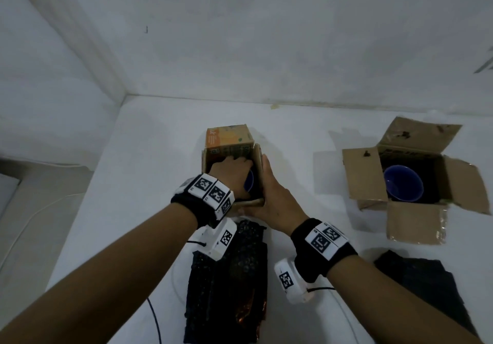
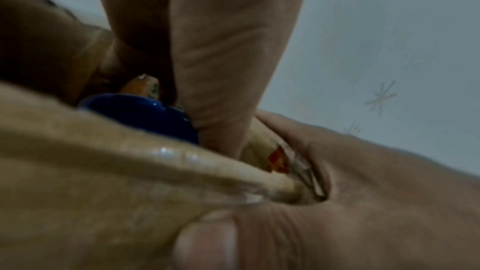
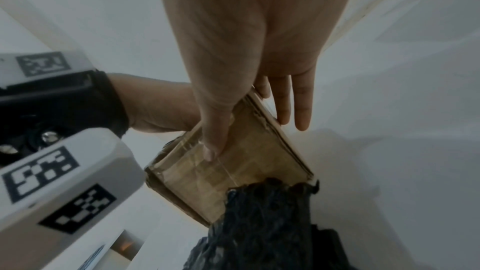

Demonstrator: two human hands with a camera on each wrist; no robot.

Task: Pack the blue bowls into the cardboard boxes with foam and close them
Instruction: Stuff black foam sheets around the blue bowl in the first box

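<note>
1. The left hand (image 1: 232,174) reaches down into the small box (image 1: 229,141) at the middle of the white table (image 1: 133,210). Its fingers are buried inside, so whether they are spread or curled cannot be told.
2. A blue bowl (image 1: 249,181) sits inside this box, just beside the left hand; the left wrist view shows the bowl (image 2: 145,114) between cardboard and the hand.
3. The right hand (image 1: 269,197) lies along the box's right wall, its fingers (image 3: 301,106) straight and close together outside, the thumb pressed on the near flap.
4. A strip of black foam (image 1: 229,277) lies on the table, touching the near side of the box.
5. To the right, well apart, a larger box (image 1: 365,175) stands with its flaps open and a second bowl (image 1: 402,186) inside.
6. Another dark foam piece (image 1: 421,279) lies near the right forearm.
</note>
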